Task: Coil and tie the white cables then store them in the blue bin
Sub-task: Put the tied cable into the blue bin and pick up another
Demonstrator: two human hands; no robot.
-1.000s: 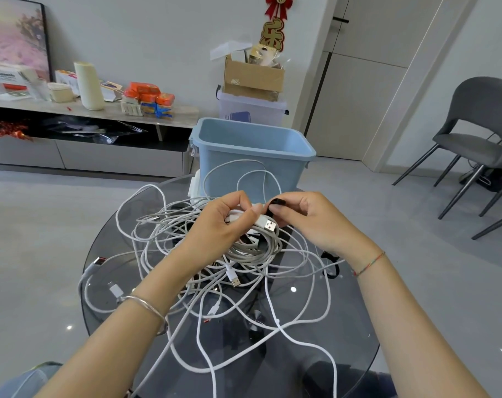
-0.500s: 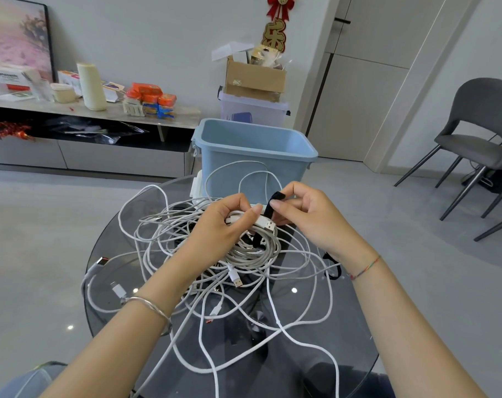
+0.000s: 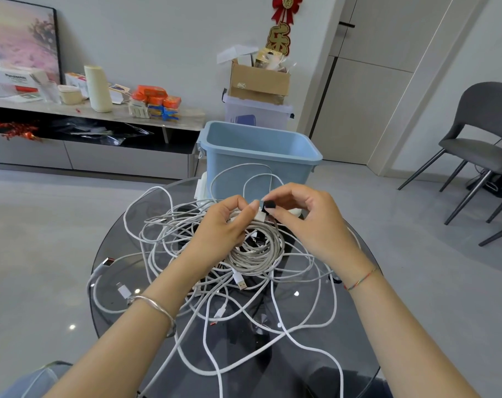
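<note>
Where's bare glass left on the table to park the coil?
Glass table: bare near patch between the two strands trailing toward the person, and a sliver between the outer strand and the right forearm. Centre and left are crowded with white cables, under the left hand and right hand. Blue bin shows no cables.

Grey chair (image 3: 482, 133), cardboard box (image 3: 258, 80), framed picture (image 3: 23, 38), glass table (image 3: 324, 363)

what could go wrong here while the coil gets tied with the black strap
1. The coiled cable hangs among the loose cables, so the black strap pinched by the right hand might catch a stray strand.
2. The left hand grips the coil at its top only; its lower loops could spring apart if that grip eases.
</note>
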